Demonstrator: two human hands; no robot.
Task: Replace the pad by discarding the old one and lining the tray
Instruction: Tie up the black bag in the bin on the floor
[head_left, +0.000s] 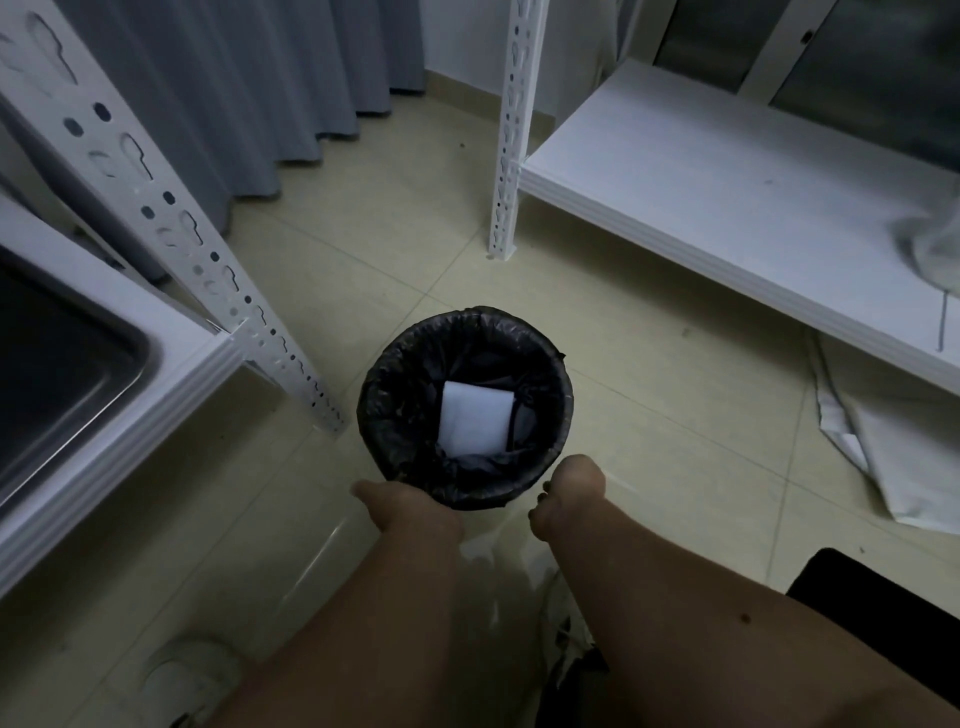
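Dim indoor light, soft blur, wide-angle edge distortion

Grey curtains (249, 78) hang along the back over a pale tiled floor (415, 249). A white slotted shelf post (511, 130) stands on the tiles, bearing a white shelf (701, 171). Crumpled white sheeting (883, 457) lies beneath it.

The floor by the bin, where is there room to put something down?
Bare floor lies between the bin, the curtain and the shelf post. More lies right of the bin, before the crumpled sheet. Near the hands it is crowded.
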